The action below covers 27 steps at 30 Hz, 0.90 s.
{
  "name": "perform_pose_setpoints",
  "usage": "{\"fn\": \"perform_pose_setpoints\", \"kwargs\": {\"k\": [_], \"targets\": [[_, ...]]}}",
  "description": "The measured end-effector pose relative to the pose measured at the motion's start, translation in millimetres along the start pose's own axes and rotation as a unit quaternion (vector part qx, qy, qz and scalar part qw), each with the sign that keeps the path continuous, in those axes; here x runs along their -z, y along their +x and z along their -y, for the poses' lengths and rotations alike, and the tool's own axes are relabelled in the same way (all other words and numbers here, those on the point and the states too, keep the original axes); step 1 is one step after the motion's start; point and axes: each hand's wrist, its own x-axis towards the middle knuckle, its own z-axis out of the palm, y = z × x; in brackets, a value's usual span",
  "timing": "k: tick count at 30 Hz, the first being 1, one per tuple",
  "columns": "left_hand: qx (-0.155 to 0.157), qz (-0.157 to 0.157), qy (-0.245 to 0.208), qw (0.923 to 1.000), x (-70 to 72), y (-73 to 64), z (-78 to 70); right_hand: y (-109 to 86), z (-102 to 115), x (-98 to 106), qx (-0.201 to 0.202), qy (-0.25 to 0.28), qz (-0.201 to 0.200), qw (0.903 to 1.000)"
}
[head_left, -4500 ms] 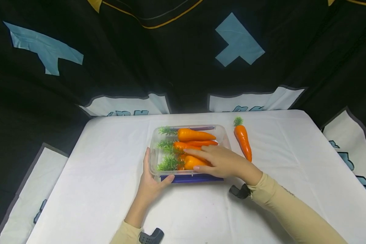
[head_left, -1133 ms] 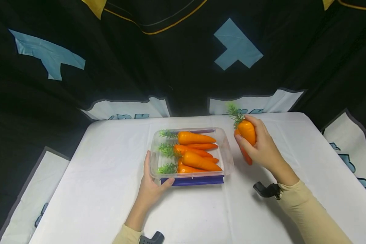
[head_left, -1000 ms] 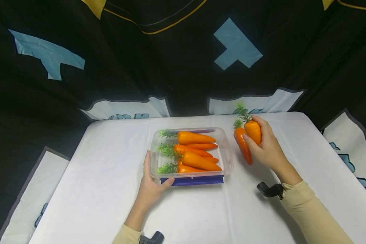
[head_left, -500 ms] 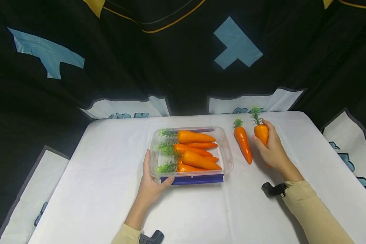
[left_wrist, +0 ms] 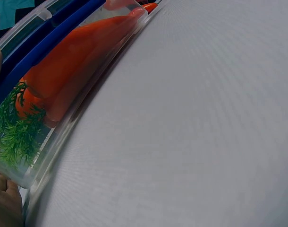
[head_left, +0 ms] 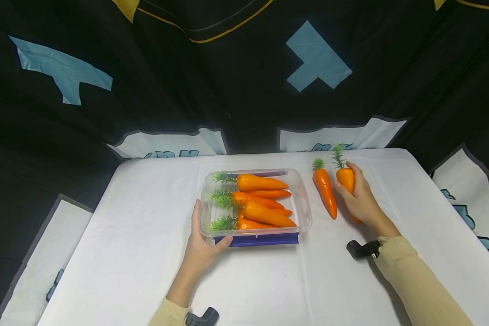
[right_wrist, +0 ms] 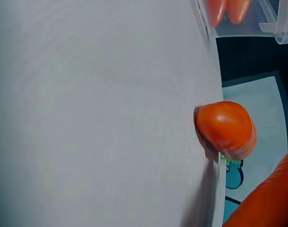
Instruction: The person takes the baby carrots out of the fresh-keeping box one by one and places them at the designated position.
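A clear plastic food container (head_left: 304, 213) with blue latches (head_left: 265, 240) stands at the table's middle, holding several orange carrots (head_left: 269, 213) with green feathery tops. My left hand (head_left: 199, 253) grips its near left corner, the thumb at the front latch and the fingers along the left side. To the right of the container, one carrot (head_left: 325, 192) lies on the cloth, top pointing away. Beside that one, my right hand (head_left: 362, 199) holds another carrot (head_left: 344, 178) by its thick end, with its tip low near the cloth. In the right wrist view this held carrot (right_wrist: 266, 203) shows at the lower right.
White cloth (head_left: 146, 217) covers the table. A black curtain (head_left: 212, 90) with blue and white shapes hangs behind the far edge. Dark wrist devices (head_left: 362, 249) sit on both forearms, over beige sleeves (head_left: 415, 276).
My right hand reached into the container, then carried a carrot out to the right, past the loose one. Lately it has shifted slightly left and lower. My left hand has stayed on the container.
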Motion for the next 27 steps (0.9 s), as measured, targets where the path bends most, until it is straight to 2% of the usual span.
{"fn": "perform_pose_setpoints", "kwargs": {"k": [8, 19, 27], "targets": [[-0.007, -0.001, 0.001, 1.0000, 0.1, 0.2, -0.1, 5.3, -5, -7, -0.015, -0.015, 0.008, 0.9997], [-0.010, 0.000, 0.000, 1.0000, 0.3, -0.5, -1.1, 8.4, -5, -8, -0.068, -0.057, 0.002, 0.9961], [-0.010, 0.001, 0.002, 0.9999, 0.1, -0.4, -0.9, 13.0, -9, -12, -0.075, -0.091, -0.003, 0.9930]]}}
